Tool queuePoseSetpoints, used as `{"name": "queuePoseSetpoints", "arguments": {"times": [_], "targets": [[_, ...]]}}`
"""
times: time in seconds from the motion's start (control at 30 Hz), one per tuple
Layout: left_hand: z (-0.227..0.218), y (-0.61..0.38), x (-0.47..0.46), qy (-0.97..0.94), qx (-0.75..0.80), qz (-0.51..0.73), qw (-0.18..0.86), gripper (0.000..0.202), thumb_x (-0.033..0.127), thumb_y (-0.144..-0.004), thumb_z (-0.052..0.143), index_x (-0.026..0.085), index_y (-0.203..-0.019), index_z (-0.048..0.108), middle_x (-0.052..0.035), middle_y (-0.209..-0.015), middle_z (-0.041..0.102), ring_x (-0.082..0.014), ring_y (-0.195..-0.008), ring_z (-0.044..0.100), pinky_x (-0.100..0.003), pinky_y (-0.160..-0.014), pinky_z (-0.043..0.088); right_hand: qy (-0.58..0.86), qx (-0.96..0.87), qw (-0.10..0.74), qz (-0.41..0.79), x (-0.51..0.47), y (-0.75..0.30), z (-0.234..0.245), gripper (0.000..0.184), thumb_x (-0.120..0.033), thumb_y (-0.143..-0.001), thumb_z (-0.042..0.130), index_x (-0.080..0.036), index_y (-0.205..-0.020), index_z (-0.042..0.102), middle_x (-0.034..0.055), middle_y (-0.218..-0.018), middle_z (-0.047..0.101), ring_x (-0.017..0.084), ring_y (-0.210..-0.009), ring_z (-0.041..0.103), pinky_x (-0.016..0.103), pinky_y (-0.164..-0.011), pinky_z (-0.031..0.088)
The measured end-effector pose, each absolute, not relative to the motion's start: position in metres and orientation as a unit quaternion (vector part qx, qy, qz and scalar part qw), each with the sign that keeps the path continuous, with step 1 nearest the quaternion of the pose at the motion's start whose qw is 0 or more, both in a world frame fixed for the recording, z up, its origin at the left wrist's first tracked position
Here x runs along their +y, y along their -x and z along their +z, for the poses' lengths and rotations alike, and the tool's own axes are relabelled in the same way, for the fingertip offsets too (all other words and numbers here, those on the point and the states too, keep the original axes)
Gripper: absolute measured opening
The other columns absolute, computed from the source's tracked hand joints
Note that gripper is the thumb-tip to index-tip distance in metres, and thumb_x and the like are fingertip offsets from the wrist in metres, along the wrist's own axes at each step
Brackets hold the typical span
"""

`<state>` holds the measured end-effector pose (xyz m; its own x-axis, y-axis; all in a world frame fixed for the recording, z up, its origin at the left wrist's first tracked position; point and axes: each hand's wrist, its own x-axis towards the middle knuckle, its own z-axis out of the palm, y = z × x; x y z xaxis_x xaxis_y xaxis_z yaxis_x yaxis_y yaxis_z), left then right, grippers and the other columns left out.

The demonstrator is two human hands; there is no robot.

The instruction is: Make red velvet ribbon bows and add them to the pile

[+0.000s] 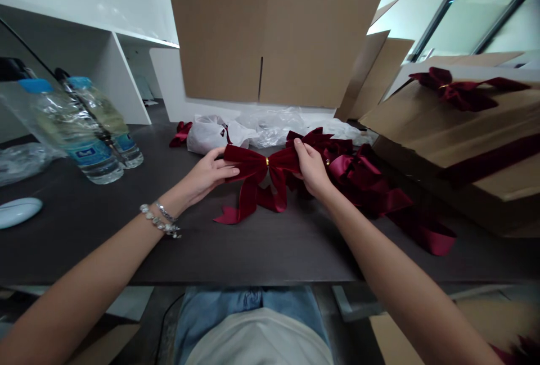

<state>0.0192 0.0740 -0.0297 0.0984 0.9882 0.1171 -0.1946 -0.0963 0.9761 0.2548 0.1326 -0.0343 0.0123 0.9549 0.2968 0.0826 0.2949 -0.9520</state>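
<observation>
A dark red velvet bow with a gold tie at its middle is stretched between my two hands, just above the dark table. My left hand pinches its left loop, thumb and fingers on either side. On the other side, my right hand grips the right loop with the thumb on top. Two ribbon tails hang down from the bow's centre toward the table. Right beside and behind my right hand lies a pile of dark red bows and ribbon, partly hidden by that hand.
White plastic bags lie along the back, with a small red bow beside them. A large cardboard box stands behind. At right, another box carries a bow. Wrapped water bottles and a white mouse are at left.
</observation>
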Motion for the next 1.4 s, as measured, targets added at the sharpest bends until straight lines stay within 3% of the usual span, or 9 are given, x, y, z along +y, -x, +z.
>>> {"name": "queuePoseSetpoints", "arguments": {"times": [0.1,0.33,0.43,0.57,0.67,0.77,1.0,1.17,1.4], "targets": [[-0.017,-0.013,0.066,-0.539,0.395,0.554,0.497,0.063,0.008,-0.060,0.080,0.021,-0.117,0.055,-0.0106,-0.112,0.069,-0.0224,-0.097,0.069,-0.032,-0.083,0.056,0.430,-0.615,0.551,0.365,0.126,-0.258,-0.025,0.045,-0.061,-0.085,0.054,-0.019,-0.070,0.045,0.0005,-0.063,0.043,0.010,-0.051,0.040,0.025,-0.044,0.031],[-0.015,0.001,0.056,-0.587,0.393,0.584,0.400,0.078,0.013,-0.062,0.081,0.025,-0.132,0.047,-0.0081,-0.108,0.070,-0.0210,-0.094,0.070,-0.029,-0.081,0.059,0.393,-0.577,0.559,0.448,0.113,-0.249,-0.020,0.046,-0.059,-0.082,0.061,-0.020,-0.067,0.042,-0.0034,-0.056,0.033,0.007,-0.043,0.029,0.024,-0.038,0.018],[-0.018,0.005,0.059,-0.620,0.398,0.573,0.359,0.062,0.017,-0.063,0.081,0.022,-0.120,0.057,-0.0057,-0.108,0.070,-0.0203,-0.100,0.069,-0.031,-0.090,0.058,0.368,-0.576,0.542,0.488,0.112,-0.249,-0.021,0.048,-0.061,-0.081,0.062,-0.019,-0.067,0.042,-0.0037,-0.056,0.034,0.006,-0.043,0.027,0.024,-0.037,0.018],[-0.020,0.011,0.062,-0.631,0.444,0.560,0.301,0.039,0.023,-0.065,0.080,0.019,-0.101,0.067,-0.0053,-0.112,0.070,-0.0208,-0.109,0.065,-0.033,-0.099,0.054,0.311,-0.624,0.473,0.539,0.114,-0.264,-0.013,0.039,-0.054,-0.079,0.069,-0.018,-0.079,0.054,0.0008,-0.069,0.054,0.009,-0.053,0.047,0.023,-0.044,0.036],[-0.022,0.017,0.064,-0.617,0.460,0.567,0.293,0.042,0.025,-0.064,0.082,0.019,-0.103,0.067,-0.0065,-0.114,0.069,-0.0213,-0.110,0.064,-0.034,-0.101,0.053,0.288,-0.674,0.441,0.518,0.115,-0.276,-0.008,0.035,-0.039,-0.074,0.078,-0.019,-0.097,0.060,0.0056,-0.100,0.065,0.015,-0.084,0.062,0.027,-0.070,0.051],[-0.024,0.023,0.068,-0.612,0.458,0.570,0.301,0.045,0.026,-0.063,0.082,0.018,-0.104,0.067,-0.0078,-0.115,0.069,-0.0217,-0.109,0.065,-0.036,-0.101,0.053,0.290,-0.717,0.428,0.468,0.118,-0.283,-0.008,0.033,-0.034,-0.073,0.078,-0.019,-0.098,0.062,0.0058,-0.105,0.066,0.017,-0.094,0.063,0.032,-0.084,0.052],[-0.027,0.026,0.073,-0.612,0.466,0.560,0.308,0.047,0.025,-0.064,0.081,0.018,-0.108,0.067,-0.0090,-0.117,0.069,-0.0223,-0.111,0.064,-0.043,-0.107,0.047,0.314,-0.733,0.433,0.421,0.126,-0.282,-0.014,0.036,-0.034,-0.070,0.079,-0.020,-0.098,0.061,0.0061,-0.102,0.067,0.018,-0.093,0.064,0.037,-0.088,0.053],[-0.027,0.026,0.073,-0.620,0.475,0.557,0.282,0.047,0.024,-0.065,0.080,0.019,-0.110,0.067,-0.0082,-0.123,0.067,-0.0222,-0.118,0.060,-0.044,-0.115,0.037,0.309,-0.733,0.434,0.423,0.126,-0.282,-0.012,0.038,-0.035,-0.070,0.078,-0.021,-0.100,0.060,0.0058,-0.101,0.066,0.018,-0.091,0.063,0.035,-0.083,0.053],[-0.024,0.023,0.069,-0.631,0.463,0.556,0.281,0.045,0.021,-0.065,0.079,0.018,-0.109,0.067,-0.0076,-0.120,0.068,-0.0209,-0.115,0.062,-0.039,-0.109,0.047,0.357,-0.691,0.458,0.430,0.122,-0.277,-0.015,0.036,-0.051,-0.079,0.069,-0.019,-0.076,0.054,-0.0014,-0.072,0.050,0.008,-0.062,0.047,0.022,-0.056,0.040]]}}
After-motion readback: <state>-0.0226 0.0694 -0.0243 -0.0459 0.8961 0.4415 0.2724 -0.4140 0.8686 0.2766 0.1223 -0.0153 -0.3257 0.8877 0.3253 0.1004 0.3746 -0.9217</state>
